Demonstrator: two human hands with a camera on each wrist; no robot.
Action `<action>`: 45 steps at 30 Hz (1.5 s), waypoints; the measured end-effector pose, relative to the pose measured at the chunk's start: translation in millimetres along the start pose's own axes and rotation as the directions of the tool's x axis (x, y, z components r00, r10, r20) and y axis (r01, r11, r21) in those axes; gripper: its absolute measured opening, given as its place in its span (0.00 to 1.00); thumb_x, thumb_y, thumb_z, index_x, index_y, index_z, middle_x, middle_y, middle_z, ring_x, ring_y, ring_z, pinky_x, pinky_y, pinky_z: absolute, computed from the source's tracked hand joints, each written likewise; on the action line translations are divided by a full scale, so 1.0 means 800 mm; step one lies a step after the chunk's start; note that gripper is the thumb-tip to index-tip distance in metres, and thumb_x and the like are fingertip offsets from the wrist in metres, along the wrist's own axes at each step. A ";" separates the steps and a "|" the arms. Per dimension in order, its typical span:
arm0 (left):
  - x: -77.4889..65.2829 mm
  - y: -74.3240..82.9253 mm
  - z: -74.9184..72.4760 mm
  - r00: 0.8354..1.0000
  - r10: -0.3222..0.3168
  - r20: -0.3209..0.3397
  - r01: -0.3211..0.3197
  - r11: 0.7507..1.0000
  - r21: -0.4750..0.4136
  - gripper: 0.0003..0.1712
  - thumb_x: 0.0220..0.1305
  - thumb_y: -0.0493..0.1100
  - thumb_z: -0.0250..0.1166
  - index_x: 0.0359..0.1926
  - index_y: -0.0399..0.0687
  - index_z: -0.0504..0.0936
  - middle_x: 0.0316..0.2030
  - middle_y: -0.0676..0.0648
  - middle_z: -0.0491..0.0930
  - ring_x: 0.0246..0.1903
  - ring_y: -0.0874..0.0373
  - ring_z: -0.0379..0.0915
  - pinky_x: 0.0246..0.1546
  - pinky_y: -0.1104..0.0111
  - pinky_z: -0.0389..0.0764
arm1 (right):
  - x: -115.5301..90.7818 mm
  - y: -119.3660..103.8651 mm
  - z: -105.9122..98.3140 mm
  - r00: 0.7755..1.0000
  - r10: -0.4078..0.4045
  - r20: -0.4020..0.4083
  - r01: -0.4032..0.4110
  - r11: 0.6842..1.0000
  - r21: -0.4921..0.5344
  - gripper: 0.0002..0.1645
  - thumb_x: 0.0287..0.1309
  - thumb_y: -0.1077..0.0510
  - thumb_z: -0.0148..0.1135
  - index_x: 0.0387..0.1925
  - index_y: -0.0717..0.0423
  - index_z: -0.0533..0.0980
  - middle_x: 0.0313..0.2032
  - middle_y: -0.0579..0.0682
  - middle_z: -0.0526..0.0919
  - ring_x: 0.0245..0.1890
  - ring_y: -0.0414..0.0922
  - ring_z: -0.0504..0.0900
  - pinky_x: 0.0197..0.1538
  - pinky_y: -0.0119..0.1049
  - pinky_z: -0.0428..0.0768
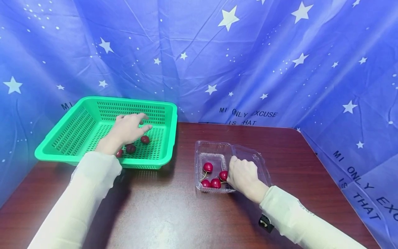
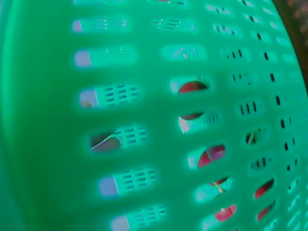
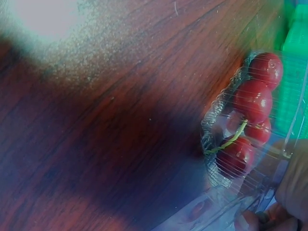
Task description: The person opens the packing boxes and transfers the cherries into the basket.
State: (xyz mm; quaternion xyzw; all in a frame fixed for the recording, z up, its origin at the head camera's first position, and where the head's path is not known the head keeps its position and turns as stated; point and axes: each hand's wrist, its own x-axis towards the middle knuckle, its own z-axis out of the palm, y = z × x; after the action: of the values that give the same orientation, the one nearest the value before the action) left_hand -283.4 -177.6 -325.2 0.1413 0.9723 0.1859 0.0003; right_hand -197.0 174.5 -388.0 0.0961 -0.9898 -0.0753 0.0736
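My left hand (image 1: 125, 128) reaches into a green plastic basket (image 1: 105, 159), its fingers spread above several dark red cherries (image 1: 144, 139). I see nothing held in it, though its underside is hidden. In the left wrist view the slotted basket wall (image 2: 48, 120) fills the picture, with bits of red cherries (image 2: 225, 212) showing through the slots. My right hand (image 1: 244, 177) grips the right rim of a clear plastic box (image 1: 214, 145). Several bright red cherries (image 1: 215, 183), some with stems, lie inside it. The right wrist view shows these cherries (image 3: 253, 101) through the box wall, fingers pinching its edge.
The box's clear lid (image 1: 258, 157) lies folded out to the right, partly behind my right hand. Basket and box stand apart on a reddish-brown wooden table (image 1: 168, 214). A blue cloth with stars (image 1: 192, 79) hangs along the back and sides.
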 end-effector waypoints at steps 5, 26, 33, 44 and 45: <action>0.002 0.007 0.002 1.000 0.012 -0.007 -0.012 1.000 0.007 0.31 0.70 0.55 0.52 0.64 0.39 0.69 0.55 0.31 0.79 0.57 0.38 0.70 0.61 0.35 0.53 | 0.000 0.000 0.001 1.000 0.002 0.002 -0.002 1.000 0.007 0.19 0.42 0.53 0.67 0.22 0.62 0.67 0.19 0.61 0.82 0.22 0.60 0.82 0.21 0.52 0.79; 0.006 0.076 0.024 0.976 0.189 -0.106 -0.175 0.976 0.127 0.29 0.66 0.54 0.56 0.62 0.43 0.73 0.59 0.36 0.76 0.59 0.40 0.70 0.67 0.34 0.45 | 0.000 0.002 0.002 1.000 0.007 -0.012 -0.007 1.000 0.008 0.20 0.41 0.52 0.67 0.22 0.62 0.67 0.19 0.62 0.83 0.21 0.60 0.82 0.21 0.52 0.79; 0.006 0.095 0.042 0.959 0.266 -0.096 -0.245 0.952 0.183 0.28 0.67 0.55 0.55 0.61 0.44 0.74 0.58 0.36 0.77 0.56 0.41 0.73 0.68 0.35 0.46 | 0.001 0.001 -0.001 1.000 0.011 0.013 -0.011 1.000 0.012 0.20 0.42 0.52 0.67 0.23 0.62 0.68 0.20 0.62 0.83 0.22 0.60 0.82 0.22 0.52 0.80; 0.006 0.127 0.063 0.918 0.386 -0.097 -0.365 0.914 0.178 0.26 0.65 0.53 0.57 0.59 0.45 0.76 0.52 0.39 0.80 0.53 0.45 0.75 0.67 0.37 0.52 | 0.000 0.001 0.000 1.000 0.003 -0.013 -0.003 1.000 0.003 0.20 0.41 0.53 0.67 0.22 0.62 0.67 0.19 0.63 0.83 0.21 0.60 0.82 0.22 0.52 0.79; 0.006 0.131 0.065 0.915 0.394 -0.090 -0.374 0.910 0.180 0.26 0.65 0.53 0.57 0.59 0.46 0.76 0.52 0.40 0.80 0.53 0.45 0.74 0.67 0.37 0.53 | -0.001 0.001 0.000 1.000 0.002 -0.014 -0.002 1.000 0.001 0.20 0.41 0.52 0.68 0.22 0.62 0.67 0.19 0.63 0.83 0.21 0.60 0.82 0.21 0.52 0.79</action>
State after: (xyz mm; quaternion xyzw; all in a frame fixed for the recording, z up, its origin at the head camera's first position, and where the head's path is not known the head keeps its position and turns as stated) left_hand -256.3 -64.4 -335.7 0.3176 0.9353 0.1129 -0.1082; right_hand -196.7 175.4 -387.7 0.0955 -0.9894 -0.0739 0.0807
